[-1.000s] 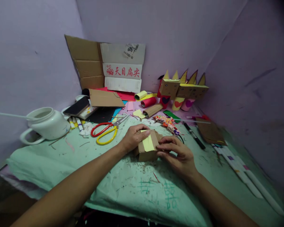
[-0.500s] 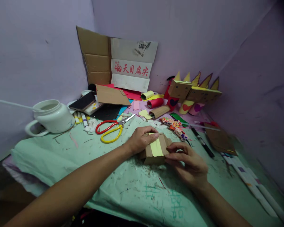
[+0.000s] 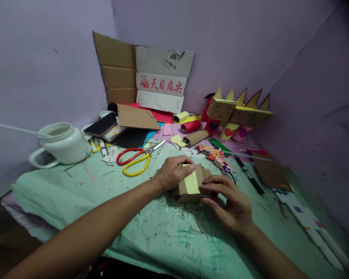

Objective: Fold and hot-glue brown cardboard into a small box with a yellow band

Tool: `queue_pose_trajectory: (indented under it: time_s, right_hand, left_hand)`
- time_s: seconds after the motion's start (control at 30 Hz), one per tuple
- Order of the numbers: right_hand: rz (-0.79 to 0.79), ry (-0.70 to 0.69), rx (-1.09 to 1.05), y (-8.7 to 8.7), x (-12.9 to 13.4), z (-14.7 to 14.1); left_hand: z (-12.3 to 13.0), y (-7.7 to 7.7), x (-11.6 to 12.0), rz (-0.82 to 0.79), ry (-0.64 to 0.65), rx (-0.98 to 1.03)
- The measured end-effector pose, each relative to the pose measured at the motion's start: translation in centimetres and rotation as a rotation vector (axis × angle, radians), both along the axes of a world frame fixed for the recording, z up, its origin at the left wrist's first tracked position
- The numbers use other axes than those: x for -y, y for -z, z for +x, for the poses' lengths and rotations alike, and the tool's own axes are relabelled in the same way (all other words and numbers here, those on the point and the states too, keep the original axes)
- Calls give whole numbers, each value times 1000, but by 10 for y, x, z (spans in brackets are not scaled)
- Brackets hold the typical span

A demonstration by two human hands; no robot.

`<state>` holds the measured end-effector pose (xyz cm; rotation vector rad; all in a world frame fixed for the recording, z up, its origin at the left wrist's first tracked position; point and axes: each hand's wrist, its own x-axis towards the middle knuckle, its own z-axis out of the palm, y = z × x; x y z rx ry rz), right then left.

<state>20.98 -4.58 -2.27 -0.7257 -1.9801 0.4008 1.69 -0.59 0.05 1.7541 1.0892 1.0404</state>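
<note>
A small cardboard box (image 3: 202,175) with a pale yellow paper strip (image 3: 191,183) across its top sits on the green cloth in front of me. My left hand (image 3: 174,172) is closed round its far left side, thumb pressing on the top by the strip. At the right edge, my right hand (image 3: 231,201) pinches the cardboard, bent fingers on the upper side and thumb by the near corner. Just beyond my left hand lie scissors (image 3: 140,158) with one red and one yellow handle, blades apart.
A white mug (image 3: 64,144) stands at the left, near a dark phone (image 3: 101,128). Behind are a cardboard sheet (image 3: 138,116) and paper rolls (image 3: 191,126). Spiked cardboard figures (image 3: 240,112) stand at the back right. A black marker (image 3: 250,176) lies right, and purple walls (image 3: 235,42) enclose the table.
My right hand's fingers have shifted slightly left over the box's edge, and the thumb now shows apart from them, lower down. The box has tilted a little; my left hand keeps its hold.
</note>
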Motion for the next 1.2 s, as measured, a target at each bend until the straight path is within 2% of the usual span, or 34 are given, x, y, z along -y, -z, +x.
queue_pose_trajectory:
  time_s: [0.13,0.63,0.8,0.97,1.1,1.2]
  right_hand:
    - [29,-22,6,0,0,-1]
    - [-46,35,21,1,-2,-1]
    - [-77,63,41,-1,-2,5]
    - [-202,-31,115,-5,-2,12]
    - [-203,-49,122,-6,-1,14]
    - [-191,-39,134,-5,-1,15]
  left_hand:
    - [-1,-1,-1,4,7,-27]
    - [0,-5,1,-35,-2,-151]
    - [-2,-12,3,-94,3,-187]
    - [-7,-18,2,-198,5,-169]
    - [-14,-20,-5,-260,-42,-188]
    - [-20,-24,-7,-299,-18,-255]
